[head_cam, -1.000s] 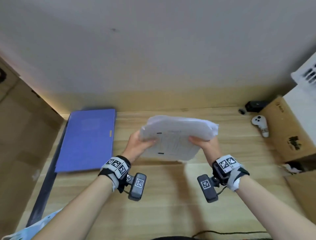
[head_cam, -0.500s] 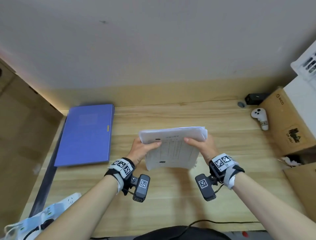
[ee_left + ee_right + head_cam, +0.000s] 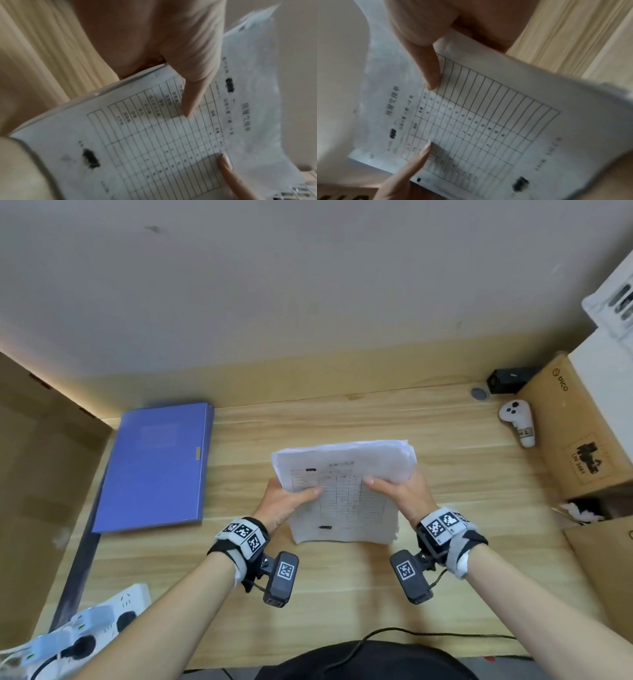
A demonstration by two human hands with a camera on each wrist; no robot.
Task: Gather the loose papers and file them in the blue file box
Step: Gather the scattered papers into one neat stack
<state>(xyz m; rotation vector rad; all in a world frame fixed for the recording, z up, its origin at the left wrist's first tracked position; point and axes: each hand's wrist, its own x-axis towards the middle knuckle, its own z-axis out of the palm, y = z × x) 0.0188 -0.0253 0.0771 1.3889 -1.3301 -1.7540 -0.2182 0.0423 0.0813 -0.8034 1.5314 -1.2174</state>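
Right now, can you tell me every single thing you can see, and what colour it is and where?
Papers: one stack, white with a printed table, held above the desk's middle.
File box: one, blue, closed, flat on the desk's left.
Desk: one, light wood.
Controller: one, white, far right.
Cardboard box: one, brown, right edge.
Power strip: one, white, near left corner.
Cable: one, dark, near edge.
Left hand: grips the stack's left side.
Right hand: grips its right side.
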